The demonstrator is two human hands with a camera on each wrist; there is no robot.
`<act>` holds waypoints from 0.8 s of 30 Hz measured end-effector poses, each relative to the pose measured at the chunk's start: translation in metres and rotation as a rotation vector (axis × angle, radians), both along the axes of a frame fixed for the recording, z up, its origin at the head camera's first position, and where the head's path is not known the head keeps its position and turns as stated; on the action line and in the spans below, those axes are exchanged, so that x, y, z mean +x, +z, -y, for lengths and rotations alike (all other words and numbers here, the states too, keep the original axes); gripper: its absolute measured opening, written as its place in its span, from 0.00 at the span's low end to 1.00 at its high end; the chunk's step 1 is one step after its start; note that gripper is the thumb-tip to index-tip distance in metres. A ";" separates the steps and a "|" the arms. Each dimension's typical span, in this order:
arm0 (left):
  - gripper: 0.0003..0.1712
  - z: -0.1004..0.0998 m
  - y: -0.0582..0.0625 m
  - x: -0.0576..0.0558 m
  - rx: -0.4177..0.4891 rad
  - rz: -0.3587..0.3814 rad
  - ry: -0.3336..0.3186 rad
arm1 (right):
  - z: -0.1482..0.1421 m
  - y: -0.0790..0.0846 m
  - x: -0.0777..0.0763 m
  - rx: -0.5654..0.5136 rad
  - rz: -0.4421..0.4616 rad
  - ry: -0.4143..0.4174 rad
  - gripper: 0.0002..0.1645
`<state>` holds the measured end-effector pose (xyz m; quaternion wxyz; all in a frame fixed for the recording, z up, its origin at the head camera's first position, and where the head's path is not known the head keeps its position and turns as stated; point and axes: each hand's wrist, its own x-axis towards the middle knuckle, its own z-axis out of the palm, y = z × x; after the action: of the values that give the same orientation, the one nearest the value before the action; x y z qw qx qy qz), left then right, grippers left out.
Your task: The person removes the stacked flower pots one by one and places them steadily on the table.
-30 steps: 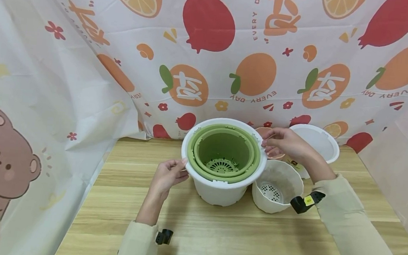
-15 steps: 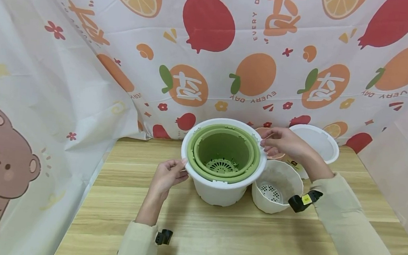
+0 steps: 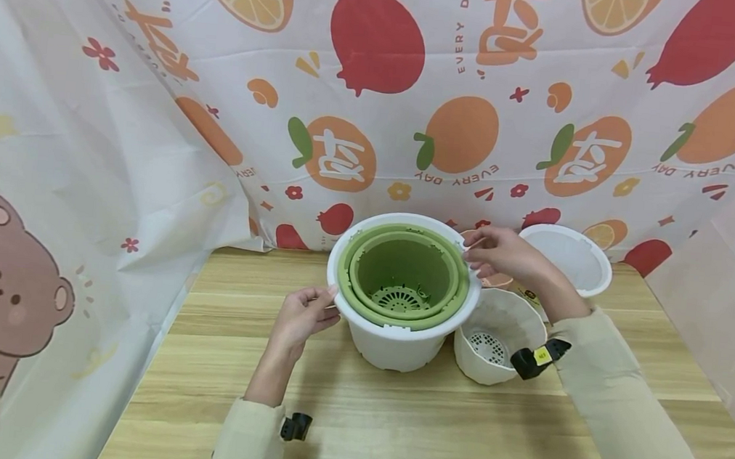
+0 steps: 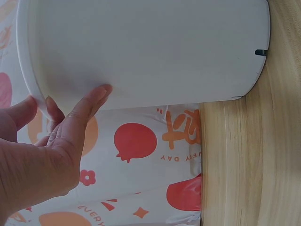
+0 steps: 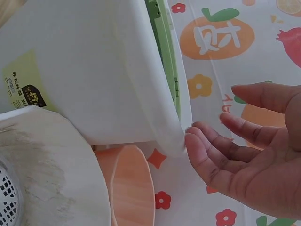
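Note:
A large white flower pot (image 3: 390,348) stands upright on the table with two green flower pots (image 3: 344,286) nested inside it, one within the other. At its left rim my left hand (image 3: 300,318) pinches the edge. The left wrist view shows the thumb on the rim and a finger (image 4: 96,99) against the outer wall. My right hand (image 3: 512,260) is at the far right of the rim. In the right wrist view its fingers (image 5: 197,146) are loosely spread, fingertips right at the rim, and the thumb stands away from it.
Beside the white pot stands a cream pot (image 3: 502,336) with a perforated bottom. An orange pot (image 5: 134,188) sits behind it, partly hidden. Another white pot (image 3: 569,251) stands at the back right. A fruit-print curtain (image 3: 400,152) hangs right behind the pots on the wooden table (image 3: 389,428).
My right hand has shifted slightly left along the rim, its wrist and sleeve moving with it. The left hand and the pots have stayed in place.

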<state>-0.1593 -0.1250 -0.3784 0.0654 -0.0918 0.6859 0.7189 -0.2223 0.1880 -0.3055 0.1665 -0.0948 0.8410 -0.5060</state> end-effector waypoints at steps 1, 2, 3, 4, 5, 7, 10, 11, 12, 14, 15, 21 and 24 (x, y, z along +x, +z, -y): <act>0.16 0.000 0.000 0.000 0.001 0.000 0.000 | 0.001 0.000 0.000 -0.001 -0.003 0.000 0.19; 0.16 0.000 0.000 0.000 0.001 0.002 0.001 | 0.001 0.000 0.000 0.001 -0.006 -0.002 0.19; 0.16 0.000 0.000 0.000 0.001 0.003 0.001 | 0.002 0.000 0.000 0.006 -0.009 -0.004 0.19; 0.16 0.000 0.000 0.000 0.000 0.003 0.001 | 0.002 0.000 -0.001 0.012 -0.013 -0.005 0.19; 0.16 0.000 0.000 0.000 -0.001 0.004 0.001 | 0.003 0.000 -0.001 0.018 -0.014 -0.006 0.19; 0.16 0.000 0.000 0.000 -0.003 0.005 0.002 | 0.004 -0.001 -0.002 0.025 -0.014 -0.008 0.19; 0.16 0.000 0.000 0.000 -0.003 0.006 0.002 | 0.006 -0.001 -0.003 0.035 -0.013 -0.005 0.20; 0.16 0.000 0.000 0.000 -0.003 0.006 0.002 | 0.007 0.000 -0.003 0.038 -0.010 -0.005 0.21; 0.16 0.000 0.000 -0.001 -0.002 0.006 0.002 | 0.007 0.000 -0.003 0.042 -0.009 -0.005 0.21; 0.16 0.000 0.000 0.000 0.000 0.006 0.001 | 0.009 0.000 -0.004 0.048 -0.007 -0.004 0.21; 0.16 0.000 0.000 0.000 0.000 0.006 0.001 | 0.009 0.001 -0.004 0.054 -0.005 -0.007 0.22; 0.16 0.000 0.000 0.000 0.003 0.002 0.001 | 0.014 0.002 -0.005 0.083 -0.032 -0.018 0.24; 0.16 0.000 0.000 0.000 0.002 0.001 0.001 | 0.015 0.002 -0.006 0.092 -0.038 -0.015 0.25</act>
<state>-0.1594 -0.1251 -0.3785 0.0655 -0.0924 0.6851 0.7196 -0.2278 0.1729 -0.3031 0.1507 -0.0901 0.8670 -0.4664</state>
